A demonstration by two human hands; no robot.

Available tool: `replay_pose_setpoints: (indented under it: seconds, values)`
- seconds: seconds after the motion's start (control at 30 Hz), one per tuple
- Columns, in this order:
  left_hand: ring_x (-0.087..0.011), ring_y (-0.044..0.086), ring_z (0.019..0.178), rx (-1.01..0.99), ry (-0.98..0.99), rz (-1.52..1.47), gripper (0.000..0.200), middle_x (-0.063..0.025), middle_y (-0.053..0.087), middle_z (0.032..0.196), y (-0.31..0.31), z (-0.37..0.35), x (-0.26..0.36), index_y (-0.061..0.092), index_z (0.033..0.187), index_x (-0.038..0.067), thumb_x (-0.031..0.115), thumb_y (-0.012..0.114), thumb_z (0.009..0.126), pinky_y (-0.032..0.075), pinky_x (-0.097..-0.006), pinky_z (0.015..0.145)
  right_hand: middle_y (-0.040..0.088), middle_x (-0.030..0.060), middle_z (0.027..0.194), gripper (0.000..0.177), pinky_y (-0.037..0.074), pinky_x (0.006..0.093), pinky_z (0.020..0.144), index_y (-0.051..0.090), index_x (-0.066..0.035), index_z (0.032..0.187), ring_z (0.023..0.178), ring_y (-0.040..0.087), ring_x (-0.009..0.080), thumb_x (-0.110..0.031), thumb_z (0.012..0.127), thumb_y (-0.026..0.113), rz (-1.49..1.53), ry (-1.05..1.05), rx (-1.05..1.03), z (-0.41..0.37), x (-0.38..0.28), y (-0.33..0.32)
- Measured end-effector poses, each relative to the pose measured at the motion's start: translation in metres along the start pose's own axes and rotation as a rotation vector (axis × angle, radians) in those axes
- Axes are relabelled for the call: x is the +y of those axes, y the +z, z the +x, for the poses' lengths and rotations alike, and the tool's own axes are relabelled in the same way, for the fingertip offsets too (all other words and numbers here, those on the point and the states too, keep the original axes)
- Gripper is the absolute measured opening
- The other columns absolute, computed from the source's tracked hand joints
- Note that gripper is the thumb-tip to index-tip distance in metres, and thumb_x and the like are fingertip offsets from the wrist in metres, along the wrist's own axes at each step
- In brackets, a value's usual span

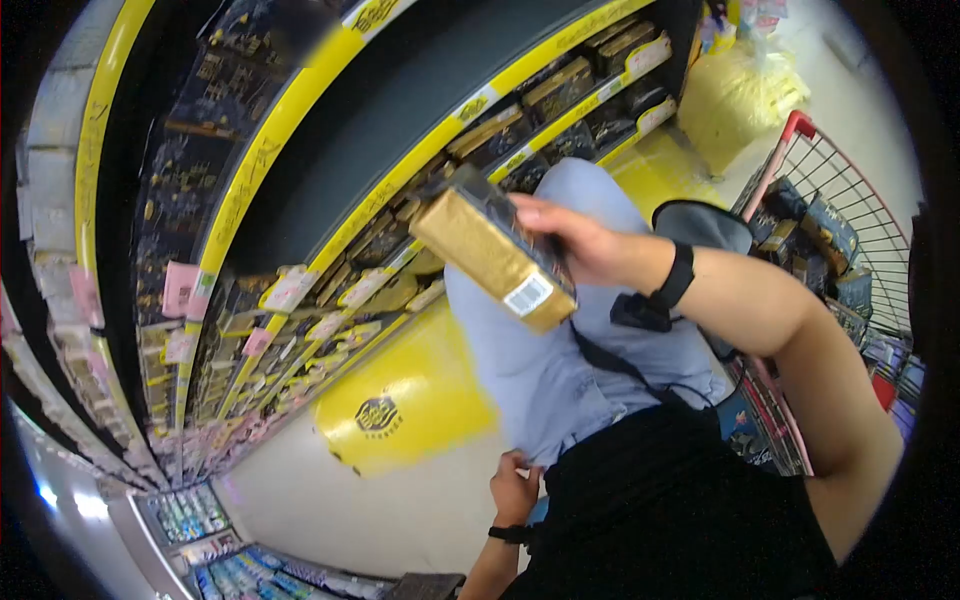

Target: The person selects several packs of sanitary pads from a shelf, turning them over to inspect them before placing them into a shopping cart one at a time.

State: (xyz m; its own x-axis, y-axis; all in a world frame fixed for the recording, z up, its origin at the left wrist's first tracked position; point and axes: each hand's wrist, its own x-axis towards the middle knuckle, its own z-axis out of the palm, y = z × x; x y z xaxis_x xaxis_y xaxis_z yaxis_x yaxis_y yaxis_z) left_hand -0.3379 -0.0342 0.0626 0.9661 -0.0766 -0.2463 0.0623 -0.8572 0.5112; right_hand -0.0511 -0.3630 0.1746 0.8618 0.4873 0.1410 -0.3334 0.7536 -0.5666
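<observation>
Head view: your right grip [580, 245] is clamped on a gold-faced pack [490, 255], thumb along its dark upper side, the other fingers mostly hidden beneath. Pack sits tilted in the middle of the scene, above your pale trousers [520, 360]. Hold is at the right part of the body, which leaves the gold face and its barcode label [528, 294] uncovered; that probably makes the pack easy to look over. One-sided hold; the bulk of it juts left past your thumb, so it likely wants a firm pinch to stay level.

Your left grip [513, 488] is low and near, fingers curled by the trousers, at the edge of your black top [680, 500]. Can't tell whether it pinches cloth or only rests; perhaps parked there for balance, clear of the pack.

Left and far: shelving with yellow rails [350, 235], dark packs [560, 90] stowed in rows, presumably to save room. Pink-and-white tags [290, 288] hang at the shelf fronts, likely so they read from the aisle.

Right: a red-framed cart [797, 127] close beside your leg, within easy reach, it seems. Packs [830, 225] lie in it at mixed angles, apparently loaded loosely.
</observation>
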Motion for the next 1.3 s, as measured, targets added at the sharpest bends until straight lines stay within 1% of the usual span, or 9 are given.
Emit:
replay_pose_setpoints:
  seconds: [0.07,0.23,0.37,0.5,0.63,0.77,1.03,1.17,1.3]
  values:
    - [-0.0277,0.07,0.077,-0.009,-0.186,-0.116,0.054,-0.0095,0.065,0.084,-0.002,0.019,-0.004,0.049,0.115,0.006,0.018,0.082,0.074,0.055,-0.0395,0.066,0.067,0.008,0.118,0.049,0.051,0.031,0.095,0.05,-0.005,0.133,0.106,0.065,0.0142,-0.038,0.097,0.057,0.053,-0.005,0.072,0.003,0.005,-0.005]
    - [-0.0382,0.07,0.084,-0.02,-0.038,0.168,0.066,-0.0221,0.067,0.104,0.008,0.036,-0.006,0.042,0.131,-0.002,0.022,0.073,0.078,0.055,-0.0454,0.074,0.064,0.0072,0.125,0.058,0.048,0.0299,0.099,0.043,-0.004,0.142,0.112,0.061,0.0134,-0.038,0.097,0.057,0.067,-0.009,0.111,0.008,0.005,-0.006]
    - [-0.0469,0.066,0.088,-0.078,-0.161,-0.093,0.075,-0.0268,0.066,0.104,0.001,0.048,0.001,0.04,0.133,-0.003,0.028,0.076,0.074,0.053,-0.0507,0.077,0.061,0.0082,0.132,0.055,0.045,0.0313,0.102,0.043,-0.004,0.144,0.117,0.06,0.0149,-0.036,0.1,0.053,0.158,-0.013,0.122,0.013,0.003,-0.003]
    - [-0.049,0.064,0.088,-0.12,-0.16,-0.11,0.079,-0.0286,0.065,0.1,0.001,0.053,0.001,0.038,0.133,-0.005,0.03,0.077,0.073,0.052,-0.0525,0.075,0.056,0.0125,0.138,0.066,0.046,0.0375,0.104,0.041,-0.009,0.148,0.123,0.057,0.0219,-0.053,0.099,0.048,0.226,0.194,0.259,0.012,0.003,-0.003]
    - [-0.0534,0.061,0.099,-0.132,-0.145,-0.198,0.076,-0.0354,0.061,0.108,0.007,0.045,-0.001,0.029,0.135,-0.01,0.028,0.066,0.081,0.051,-0.0516,0.085,0.055,0.0119,0.139,0.069,0.047,0.0386,0.102,0.043,-0.009,0.147,0.121,0.058,0.0258,-0.058,0.098,0.046,0.312,0.142,0.202,0.015,0.006,-0.009]
    - [-0.0475,0.053,0.122,-0.157,-0.157,-0.479,0.072,-0.035,0.05,0.131,0.019,0.051,-0.002,0.02,0.136,-0.014,0.028,0.058,0.092,0.043,-0.0454,0.103,0.056,0.011,0.138,0.063,0.049,0.0377,0.101,0.045,-0.009,0.145,0.121,0.059,0.0234,-0.055,0.101,0.043,0.313,0.056,0.305,0.019,-0.001,-0.007]
    - [-0.0453,0.054,0.117,-0.169,-0.139,-0.494,0.069,-0.0322,0.051,0.128,0.012,0.064,0.001,0.025,0.132,-0.011,0.03,0.061,0.09,0.044,-0.0462,0.099,0.067,0.0064,0.123,0.047,0.048,0.032,0.1,0.057,-0.006,0.131,0.11,0.064,0.0145,-0.044,0.105,0.045,0.393,-0.163,0.263,0.02,-0.019,-0.015]
    - [-0.0449,0.054,0.115,-0.196,-0.162,-0.505,0.067,-0.0313,0.052,0.125,0.007,0.067,0.001,0.027,0.13,-0.011,0.029,0.062,0.089,0.044,-0.0462,0.097,0.065,0.0087,0.129,0.051,0.052,0.0335,0.097,0.054,-0.007,0.137,0.112,0.066,0.0165,-0.045,0.105,0.043,0.33,-0.083,0.414,0.02,-0.016,-0.011]
    - [-0.0445,0.054,0.112,-0.206,-0.175,-0.512,0.065,-0.0305,0.052,0.122,0.005,0.067,0.001,0.029,0.128,-0.01,0.029,0.063,0.089,0.045,-0.0463,0.095,0.066,0.0065,0.128,0.049,0.048,0.0327,0.101,0.058,-0.006,0.132,0.113,0.064,0.015,-0.044,0.105,0.045,0.471,-0.017,0.318,0.019,-0.008,-0.01]
